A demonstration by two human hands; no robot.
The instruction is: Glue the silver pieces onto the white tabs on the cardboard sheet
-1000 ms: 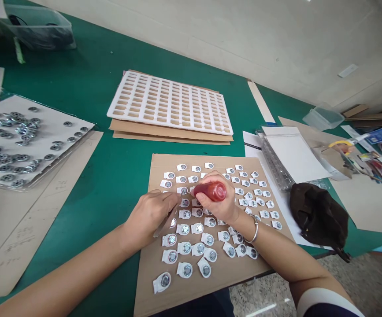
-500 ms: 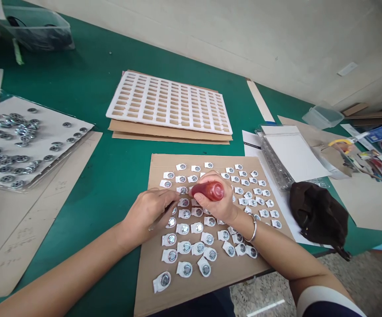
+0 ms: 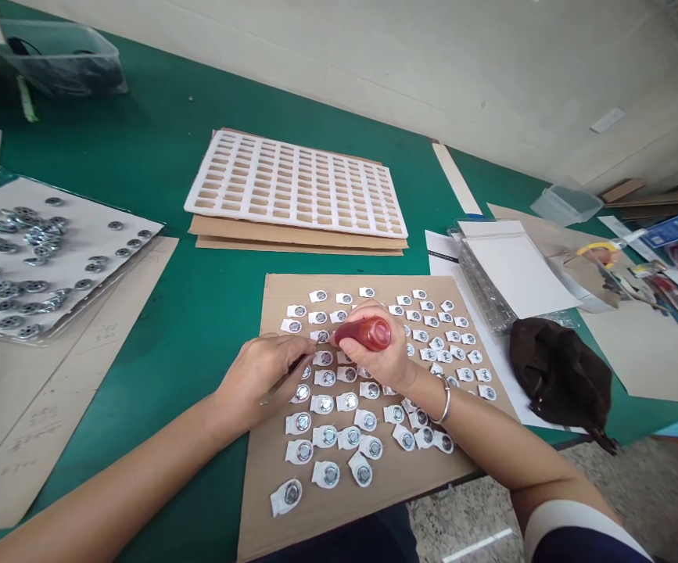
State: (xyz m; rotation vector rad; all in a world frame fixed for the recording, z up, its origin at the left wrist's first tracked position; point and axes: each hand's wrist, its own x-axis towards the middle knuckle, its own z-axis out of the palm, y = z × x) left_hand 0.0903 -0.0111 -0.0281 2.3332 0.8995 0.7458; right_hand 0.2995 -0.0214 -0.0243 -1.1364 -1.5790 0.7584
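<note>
My right hand (image 3: 382, 352) is closed around a red squeeze bottle (image 3: 367, 334), held tilted with its base toward me and its tip down to the left. The fingers of my left hand (image 3: 268, 367) are pinched on slim dark tweezers (image 3: 296, 363), mostly hidden by the hand. Both hands meet over a brown cardboard sheet (image 3: 292, 532). Rows of round metal snap fasteners on small white fabric tabs (image 3: 327, 474) cover that sheet. One tabbed snap (image 3: 320, 336) lies right by the bottle's tip and my left fingertips.
Behind the sheet, a white grid tray (image 3: 297, 184) rests on cardboard. Loose metal snaps (image 3: 45, 234) lie on a plastic-wrapped white board at left. To the right are a dark brown pouch (image 3: 558, 379), white cards (image 3: 514, 266) and yellow-handled scissors (image 3: 597, 249). A clear bin (image 3: 60, 59) stands far left.
The view has shifted slightly. The bottle and both hands stay over the same row, with the bottle's tip a little closer to the snap by my left fingers.
</note>
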